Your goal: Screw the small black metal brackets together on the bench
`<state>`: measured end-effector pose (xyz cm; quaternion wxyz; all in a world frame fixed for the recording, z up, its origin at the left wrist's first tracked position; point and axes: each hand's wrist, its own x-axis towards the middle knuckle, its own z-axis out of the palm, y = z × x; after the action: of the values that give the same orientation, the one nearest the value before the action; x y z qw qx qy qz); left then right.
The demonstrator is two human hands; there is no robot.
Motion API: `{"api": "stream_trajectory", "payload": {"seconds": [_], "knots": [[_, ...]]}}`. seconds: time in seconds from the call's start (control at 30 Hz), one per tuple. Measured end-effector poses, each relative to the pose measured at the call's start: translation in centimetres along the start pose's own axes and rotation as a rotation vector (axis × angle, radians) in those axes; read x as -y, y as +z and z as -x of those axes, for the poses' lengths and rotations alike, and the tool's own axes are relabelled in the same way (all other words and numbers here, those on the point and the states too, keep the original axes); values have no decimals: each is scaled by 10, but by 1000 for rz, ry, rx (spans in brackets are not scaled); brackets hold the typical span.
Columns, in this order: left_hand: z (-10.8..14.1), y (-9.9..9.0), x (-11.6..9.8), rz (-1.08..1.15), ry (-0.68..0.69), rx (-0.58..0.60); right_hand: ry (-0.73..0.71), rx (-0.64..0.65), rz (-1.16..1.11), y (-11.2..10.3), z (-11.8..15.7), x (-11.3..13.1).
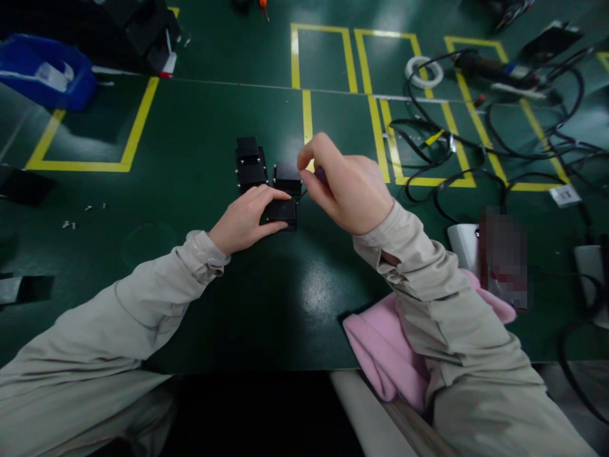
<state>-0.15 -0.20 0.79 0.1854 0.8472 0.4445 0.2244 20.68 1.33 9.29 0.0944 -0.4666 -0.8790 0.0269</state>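
My left hand [246, 217] grips a small black block [281, 211] on the green table, thumb on the near side and fingers over the far side. Just right of it, my right hand [345, 184] is closed around the dark handle of a screwdriver [321, 174]. Its thin shaft slants down-left to the right side of the held block. Another black block [287, 172] sits right behind the held one. More black blocks with silver screws [250, 166] stand in a column behind my left hand.
A blue bin [80, 82] is at the far left, with loose screws [69, 225] nearer. Black cables [419, 139] and a white tape roll [424, 72] lie right. A pink cloth [380, 343] hangs over the front edge under my right forearm.
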Motion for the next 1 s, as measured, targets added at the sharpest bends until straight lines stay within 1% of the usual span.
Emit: {"api": "stream_trajectory", "payload": {"seconds": [0.13,0.27,0.43,0.6,0.83,1.0], "knots": [[0,0,0,9,0,3,-6,-10,-12,-1,0,0],[0,0,0,5,-21,9,2,8,-2,-1,-1,0],[0,-1,-2,10,-29,22,-3,-29,-26,0,0,0],[0,0,0,14,-15,6,4,10,-10,-2,0,0],[0,-1,0,11,-13,12,-5,-26,-28,0,0,0],[0,0,0,9,-17,7,13,6,-8,0,0,0]]}}
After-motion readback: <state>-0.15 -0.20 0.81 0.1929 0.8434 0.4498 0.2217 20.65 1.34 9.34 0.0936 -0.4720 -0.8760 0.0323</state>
